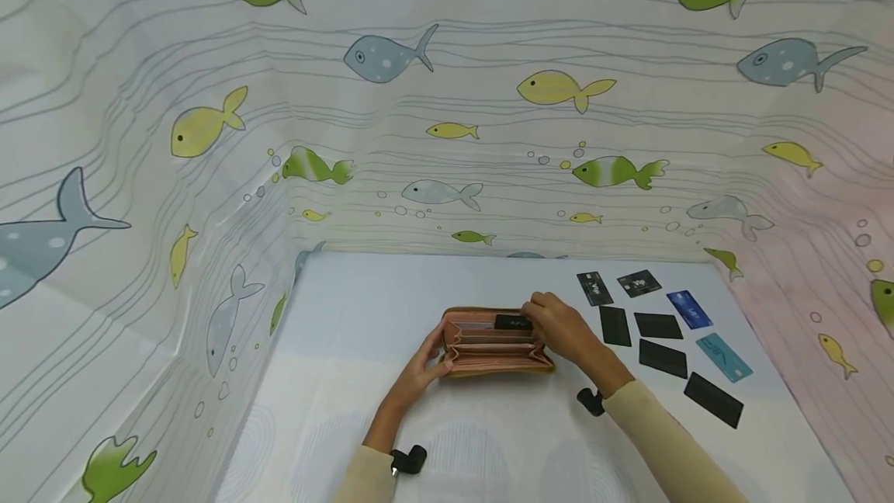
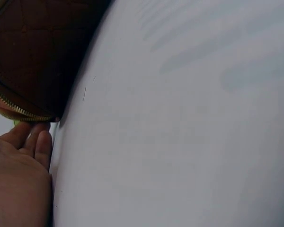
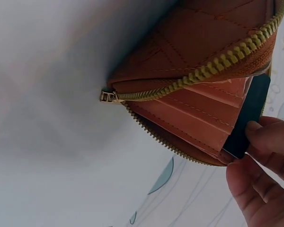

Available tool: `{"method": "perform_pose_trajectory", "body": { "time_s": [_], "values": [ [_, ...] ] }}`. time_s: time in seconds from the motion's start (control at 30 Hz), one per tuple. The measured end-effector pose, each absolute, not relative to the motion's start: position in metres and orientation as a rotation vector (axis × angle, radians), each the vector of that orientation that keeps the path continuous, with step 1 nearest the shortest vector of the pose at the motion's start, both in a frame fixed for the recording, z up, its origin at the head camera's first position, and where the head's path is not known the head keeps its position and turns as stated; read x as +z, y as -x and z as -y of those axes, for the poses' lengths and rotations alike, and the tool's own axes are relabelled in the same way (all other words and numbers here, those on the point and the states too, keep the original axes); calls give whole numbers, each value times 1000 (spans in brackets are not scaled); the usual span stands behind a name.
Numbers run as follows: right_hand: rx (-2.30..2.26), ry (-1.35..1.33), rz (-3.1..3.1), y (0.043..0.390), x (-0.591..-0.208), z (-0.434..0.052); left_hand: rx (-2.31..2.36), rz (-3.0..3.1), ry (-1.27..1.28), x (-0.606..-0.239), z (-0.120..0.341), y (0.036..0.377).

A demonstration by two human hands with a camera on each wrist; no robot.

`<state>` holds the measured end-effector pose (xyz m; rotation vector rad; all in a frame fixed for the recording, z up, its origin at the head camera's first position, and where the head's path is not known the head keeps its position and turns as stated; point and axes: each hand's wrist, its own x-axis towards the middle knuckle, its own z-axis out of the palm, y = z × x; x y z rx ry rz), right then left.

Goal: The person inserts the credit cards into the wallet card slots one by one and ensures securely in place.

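Note:
A tan zip-around wallet [image 1: 493, 341] lies open on the white table, its pink card slots facing up. My left hand [image 1: 424, 367] holds the wallet's left end, fingers against its edge; the left wrist view shows those fingertips [image 2: 35, 137] touching the brown wallet [image 2: 33, 52] by its zipper. My right hand [image 1: 559, 324] pinches a black card [image 1: 513, 322] that stands partly in a rear slot. In the right wrist view the black card [image 3: 248, 113] sits between thumb and fingers [image 3: 267, 137], half inside the wallet [image 3: 199, 80].
Several cards lie in rows to the right of the wallet: black VIP cards [image 1: 595, 288], plain black cards [image 1: 662, 358], a blue card [image 1: 688, 309] and a teal card [image 1: 724, 357]. Fish-print curtain walls [image 1: 209, 177] enclose the table on three sides.

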<state>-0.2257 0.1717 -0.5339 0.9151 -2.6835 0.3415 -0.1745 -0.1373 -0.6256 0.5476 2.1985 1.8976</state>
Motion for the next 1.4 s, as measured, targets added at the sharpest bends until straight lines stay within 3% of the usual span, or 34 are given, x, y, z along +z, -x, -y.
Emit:
{"method": "perform_pose_trajectory", "body": {
  "time_s": [0.23, 0.57, 0.83, 1.13, 1.4],
  "values": [
    [303, -947, 2678, 226, -535, -172, 1883, -2220, -551, -622, 136, 174],
    [203, -959, 2615, 225, -541, -168, 1829, -2189, -546, -585, 135, 167],
    [170, -909, 2636, 223, -551, -166, 1881, -2206, -539, -621, 137, 174],
    [291, -818, 2678, 223, -553, -163, 1862, -2180, -540, -599, 135, 173],
    [384, -755, 2739, 220, -559, -160, 1892, -2206, -509, -627, 135, 174]
  ]
}}
